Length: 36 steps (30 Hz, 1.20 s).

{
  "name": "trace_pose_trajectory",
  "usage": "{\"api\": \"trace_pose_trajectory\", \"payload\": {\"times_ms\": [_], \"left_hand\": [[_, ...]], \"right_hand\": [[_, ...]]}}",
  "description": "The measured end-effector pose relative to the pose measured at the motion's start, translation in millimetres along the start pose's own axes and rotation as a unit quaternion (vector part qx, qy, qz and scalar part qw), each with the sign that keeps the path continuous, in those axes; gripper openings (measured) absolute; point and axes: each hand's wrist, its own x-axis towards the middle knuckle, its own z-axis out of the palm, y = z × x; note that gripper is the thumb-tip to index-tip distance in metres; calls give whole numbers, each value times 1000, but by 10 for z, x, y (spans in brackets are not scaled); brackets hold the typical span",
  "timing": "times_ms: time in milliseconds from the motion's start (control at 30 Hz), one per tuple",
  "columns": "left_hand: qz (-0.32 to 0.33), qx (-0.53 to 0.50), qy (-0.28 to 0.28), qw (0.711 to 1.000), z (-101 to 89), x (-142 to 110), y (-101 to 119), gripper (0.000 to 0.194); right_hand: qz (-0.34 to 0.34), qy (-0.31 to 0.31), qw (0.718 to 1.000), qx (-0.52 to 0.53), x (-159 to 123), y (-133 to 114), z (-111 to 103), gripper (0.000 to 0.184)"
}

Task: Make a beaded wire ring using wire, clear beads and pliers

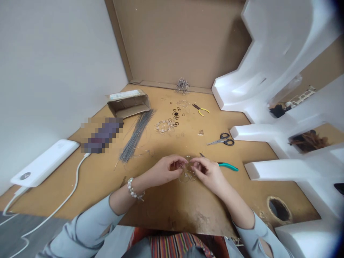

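Note:
My left hand [174, 167] and my right hand [205, 171] meet over the front middle of the table, fingers pinched. Between them is a small looped piece of thin wire [187, 176] with what look like clear beads; its finer detail is too small to make out. Both hands grip its upper part. Just beyond my right hand lie pliers with a teal handle [228, 166], partly hidden behind the fingers. A bundle of straight grey wires [137, 138] rests to the left of my left hand, a few loose strands beside it.
Behind the hands lie a beaded wire ring [164, 126], several dark rings [176, 115], yellow-handled pliers [201, 110] and scissors [224, 139]. An open cardboard box [129, 104] and a white power bank [44, 163] with a cable are at left. White foam blocks [276, 170] line the right; a hole [279, 209] pierces the table.

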Motion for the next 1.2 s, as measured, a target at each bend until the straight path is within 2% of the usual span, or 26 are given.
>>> {"api": "trace_pose_trajectory", "payload": {"times_ms": [167, 300, 567, 667, 767, 833, 900, 1000, 1100, 1200], "left_hand": [[43, 67, -5, 997, -26, -15, -26, 34], [65, 115, 12, 991, 4, -7, -66, 31], [86, 132, 38, 987, 20, 3, -37, 22], [73, 164, 54, 982, 63, 11, -43, 14], [28, 206, 76, 975, 136, 12, -68, 6], [13, 227, 95, 969, 178, 7, -80, 6], [18, 232, 104, 967, 197, 0, -76, 14], [50, 235, 86, 967, 183, -11, -46, 30], [73, 256, 54, 962, 155, -17, -24, 27], [60, 250, 43, 965, 144, -19, -33, 23]], "right_hand": [[-7, -11, 1000, 7, 4, -14, 1, 18], [-3, -13, 1000, 20, -2, -44, -9, 20], [0, -7, 1000, 20, -20, -70, -4, 15], [-10, -24, 1000, 12, -33, -74, 55, 16], [-29, -40, 999, -23, -48, -84, 125, 15], [-33, -40, 998, -44, -53, -91, 156, 14], [-28, -40, 998, -45, -52, -97, 165, 14], [-10, -37, 999, -20, -49, -101, 150, 22], [2, -21, 1000, -8, -53, -97, 136, 34], [0, -10, 1000, -12, -58, -80, 139, 37]]}}
